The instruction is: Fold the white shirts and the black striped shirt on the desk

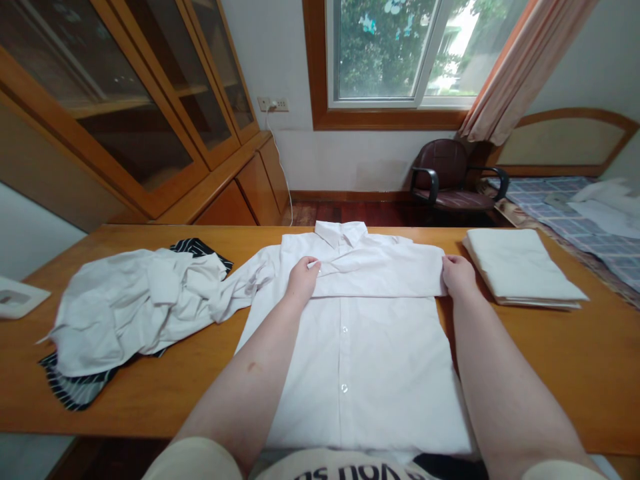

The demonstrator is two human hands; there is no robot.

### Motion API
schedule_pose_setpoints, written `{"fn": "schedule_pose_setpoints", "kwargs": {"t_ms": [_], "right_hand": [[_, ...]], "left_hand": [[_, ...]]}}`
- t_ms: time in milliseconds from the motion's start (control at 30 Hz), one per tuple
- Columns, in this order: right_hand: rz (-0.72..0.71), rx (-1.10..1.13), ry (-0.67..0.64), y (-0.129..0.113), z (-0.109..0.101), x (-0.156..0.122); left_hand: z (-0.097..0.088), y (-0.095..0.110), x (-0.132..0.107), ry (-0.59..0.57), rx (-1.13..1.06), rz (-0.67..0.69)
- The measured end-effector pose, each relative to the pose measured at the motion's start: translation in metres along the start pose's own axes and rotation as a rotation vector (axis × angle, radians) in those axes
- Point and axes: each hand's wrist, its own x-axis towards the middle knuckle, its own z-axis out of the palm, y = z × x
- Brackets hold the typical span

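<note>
A: In the head view, where is the garment?
B: The white button-front cotton-like shirt (390,373) lies spread in the middle of the brown wooden tabletop (160,400). Its pointed white collar (327,233) is at the far edge, and its lower part reaches the near edge.
A: And the fingers of each hand?
B: The bare left hand (303,277) has thumb and fingers closed on the shirt, below the collar. The bare right hand (459,275) is gripping the cloth at the shirt's right side. Between these two hands, a flat white strip (380,273), which looks like a sleeve, is lying across the chest.
A: What about the other sleeve?
B: The wrinkled white sleeve (250,277) stretches toward the left end of the tabletop, to a crumpled white garment (120,307). I cannot tell whether they only touch or overlap. Under that garment, a black-and-white striped cloth (83,387) shows.
A: Is something on the right?
B: Yes, a neatly folded off-white cloth stack (520,267) lies near the far edge, just beside the right hand. Beyond the tabletop stands a dark brown padded armchair (447,180).
</note>
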Motion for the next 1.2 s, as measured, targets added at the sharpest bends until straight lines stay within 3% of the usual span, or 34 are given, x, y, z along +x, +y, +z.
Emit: {"fn": "schedule_pose_setpoints", "kwargs": {"t_ms": [167, 367, 633, 767, 967, 1200], "right_hand": [[0.032, -0.017, -0.031, -0.003, -0.002, -0.003], [0.077, 0.015, -0.242, -0.009, -0.005, -0.008], [0.028, 0.138, -0.024, -0.004, 0.001, -0.005], [-0.029, 0.001, -0.017, 0.000, 0.002, -0.001], [-0.092, -0.131, -0.130, -0.009, 0.000, -0.006], [-0.112, -0.108, 0.041, -0.011, -0.002, -0.010]], "left_hand": [[-0.002, -0.001, 0.002, 0.047, 0.078, -0.029], [-0.006, 0.002, 0.002, 0.022, 0.149, -0.017], [-0.021, 0.007, 0.004, 0.050, 0.189, -0.013], [-0.025, 0.005, 0.006, 0.024, 0.290, -0.027], [-0.023, 0.001, 0.005, -0.056, 0.401, -0.002], [-0.024, 0.004, 0.004, -0.038, 0.388, 0.031]]}}
